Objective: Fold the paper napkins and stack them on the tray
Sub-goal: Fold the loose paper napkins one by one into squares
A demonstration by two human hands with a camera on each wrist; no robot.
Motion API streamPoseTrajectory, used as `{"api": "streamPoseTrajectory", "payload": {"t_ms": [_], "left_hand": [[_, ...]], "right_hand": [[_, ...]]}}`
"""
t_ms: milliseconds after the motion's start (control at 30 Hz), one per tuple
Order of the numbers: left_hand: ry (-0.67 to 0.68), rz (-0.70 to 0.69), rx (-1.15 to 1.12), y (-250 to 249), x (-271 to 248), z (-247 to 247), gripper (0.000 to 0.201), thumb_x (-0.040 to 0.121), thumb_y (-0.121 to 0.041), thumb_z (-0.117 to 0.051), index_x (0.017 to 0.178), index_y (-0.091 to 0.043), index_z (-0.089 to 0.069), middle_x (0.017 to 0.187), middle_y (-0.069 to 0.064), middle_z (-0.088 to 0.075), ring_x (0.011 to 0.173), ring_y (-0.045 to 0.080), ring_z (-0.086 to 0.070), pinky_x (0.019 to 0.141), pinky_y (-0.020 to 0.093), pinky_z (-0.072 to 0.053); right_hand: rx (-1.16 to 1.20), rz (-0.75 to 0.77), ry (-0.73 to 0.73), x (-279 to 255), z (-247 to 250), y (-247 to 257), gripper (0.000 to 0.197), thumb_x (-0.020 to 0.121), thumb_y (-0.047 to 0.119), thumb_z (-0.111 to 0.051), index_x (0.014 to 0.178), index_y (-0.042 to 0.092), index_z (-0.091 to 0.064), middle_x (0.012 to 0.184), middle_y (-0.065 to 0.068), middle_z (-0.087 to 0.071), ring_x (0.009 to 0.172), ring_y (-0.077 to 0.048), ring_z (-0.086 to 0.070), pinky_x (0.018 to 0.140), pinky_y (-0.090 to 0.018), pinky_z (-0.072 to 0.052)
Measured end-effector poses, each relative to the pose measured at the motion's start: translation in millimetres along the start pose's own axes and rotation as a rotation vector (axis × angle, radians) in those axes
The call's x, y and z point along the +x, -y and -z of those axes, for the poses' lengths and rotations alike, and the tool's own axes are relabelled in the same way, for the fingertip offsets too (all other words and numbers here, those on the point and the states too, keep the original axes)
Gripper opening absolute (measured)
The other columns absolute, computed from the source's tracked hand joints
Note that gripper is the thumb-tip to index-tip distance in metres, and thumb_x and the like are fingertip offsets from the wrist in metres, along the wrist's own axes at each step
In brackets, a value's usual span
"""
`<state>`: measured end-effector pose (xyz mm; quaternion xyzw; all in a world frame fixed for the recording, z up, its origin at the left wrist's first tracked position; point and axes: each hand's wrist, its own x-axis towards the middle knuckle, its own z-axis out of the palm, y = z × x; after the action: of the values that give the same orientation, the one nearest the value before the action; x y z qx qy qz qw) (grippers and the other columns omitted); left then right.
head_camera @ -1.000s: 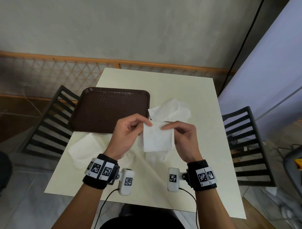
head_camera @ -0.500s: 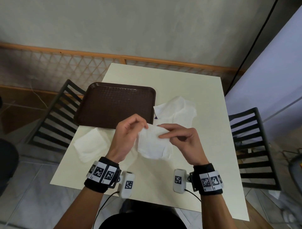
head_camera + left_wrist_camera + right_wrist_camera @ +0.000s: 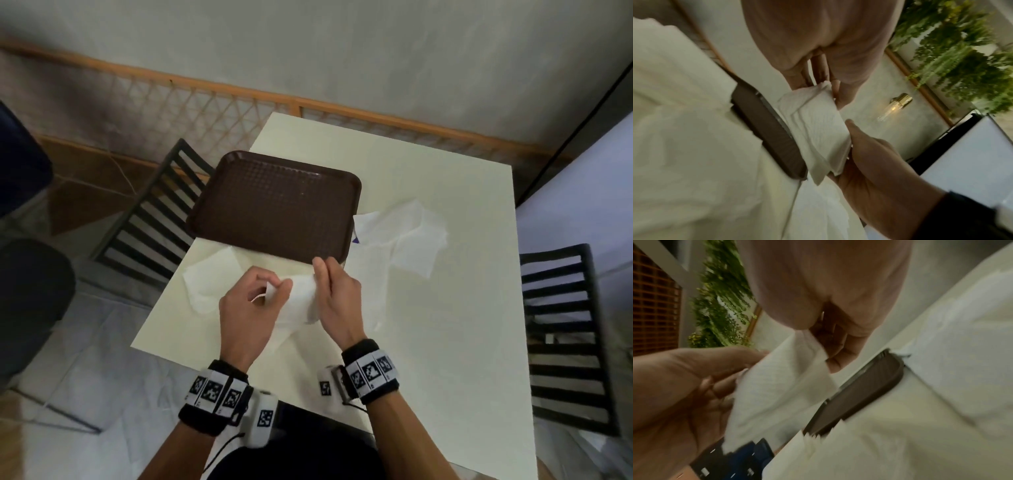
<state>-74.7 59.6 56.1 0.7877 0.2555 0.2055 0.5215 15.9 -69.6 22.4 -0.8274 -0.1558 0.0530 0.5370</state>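
1. Carried forward and to the left since a second ago, from over the middle of the bench to just short of the tray's near rim: the folded napkin (image 3: 301, 298), still held between both hands.
2. Pinched at its left edge by the curled fingers and thumb of the left hand (image 3: 250, 308).
3. Gripped along its right edge by the right hand (image 3: 337, 301), fingers curled round the paper, fingertips reaching over the near edge of the tray (image 3: 274, 202).
4. Lying bare on the bench (image 3: 445, 325): the brown tray, no napkin on it.
5. Flat on the bench, one loose napkin (image 3: 209, 277) left of the hands, another unfolded napkin (image 3: 404, 236) just right of the tray.
6. Beside the bench, black slatted chairs (image 3: 561, 329) on both sides.
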Motion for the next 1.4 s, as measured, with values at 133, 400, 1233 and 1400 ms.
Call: {"api": "streamPoseTrajectory", "payload": {"t_ms": [133, 400, 1233, 1400], "left_hand": [[-0.107, 0.145, 0.052, 42, -5, 1, 0.020, 0.092, -0.023, -0.085, 0.091, -0.027, -0.065, 0.086, -0.008, -0.072, 0.075, 0.009, -0.065, 0.068, 0.014, -0.048], [0.089, 0.285, 0.405, 107, -3, 0, 0.039, 0.083, -0.020, -0.090, 0.111, -0.020, -0.062, 0.113, 0.006, -0.060, 0.099, 0.028, -0.060, 0.102, 0.046, -0.050], [0.894, -0.477, 0.703, 67, 24, -110, 0.028, 0.096, -0.005, -0.067, 0.123, -0.008, -0.073, 0.133, 0.005, -0.068, 0.123, 0.022, -0.060, 0.106, 0.033, -0.050], [0.887, -0.553, 0.720, 71, 29, -109, 0.024, 0.101, -0.007, -0.061, 0.116, -0.005, -0.080, 0.144, 0.005, -0.067, 0.130, 0.021, -0.060, 0.112, 0.031, -0.048]], "right_hand": [[0.054, -0.192, 0.095, 8, -37, -23, 0.017, 0.113, 0.033, -0.057, 0.103, 0.022, -0.049, 0.074, 0.006, -0.064, 0.064, -0.003, -0.061, 0.058, -0.014, -0.038], [-0.196, -0.170, 0.357, 6, -63, -38, 0.005, 0.108, 0.019, -0.060, 0.105, 0.018, -0.056, 0.098, -0.005, -0.066, 0.087, -0.027, -0.065, 0.081, -0.041, -0.055], [-0.474, -0.491, -0.007, 37, 59, -114, 0.052, 0.092, 0.026, -0.084, 0.129, 0.007, -0.054, 0.132, -0.019, -0.050, 0.115, -0.046, -0.061, 0.104, -0.050, -0.053], [-0.472, -0.493, 0.001, 37, 61, -111, 0.050, 0.093, 0.026, -0.083, 0.130, 0.007, -0.054, 0.134, -0.019, -0.050, 0.115, -0.045, -0.061, 0.103, -0.048, -0.052]]}}
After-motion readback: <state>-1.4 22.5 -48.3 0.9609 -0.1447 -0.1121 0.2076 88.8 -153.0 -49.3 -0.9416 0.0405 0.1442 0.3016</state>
